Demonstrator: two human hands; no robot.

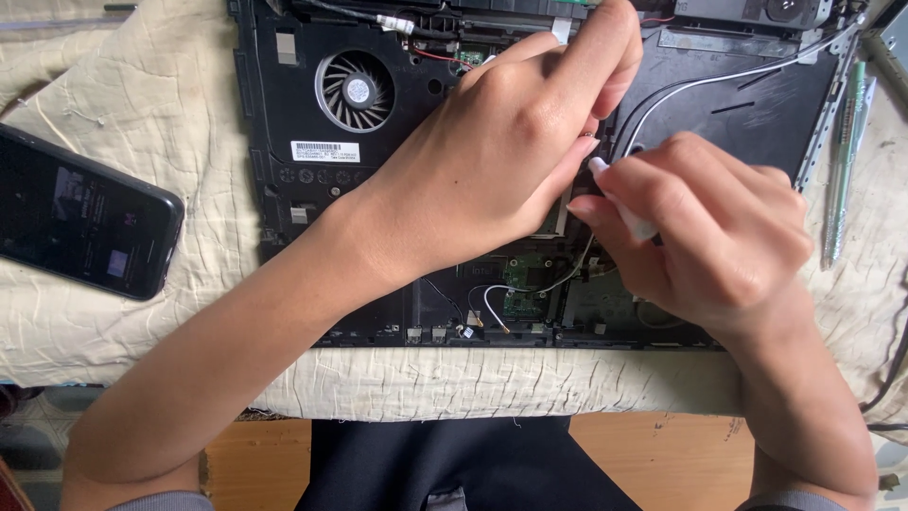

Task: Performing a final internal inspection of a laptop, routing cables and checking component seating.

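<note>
Opened laptop chassis on cream quilted cloth over wooden table. Right hand pinched around white tool; left hand pressing inside, grip unclear. Smartphone left, pen right.

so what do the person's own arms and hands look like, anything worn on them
Both hands are bare: no gloves, rings, watch or bands show on the left hand or the right hand. The forearms are uncovered down their length. Grey sleeve edges appear only at the bottom of the view, near each elbow, so the sleeves are short or pushed up. Nails look short and unpainted. No markings are visible.
</note>
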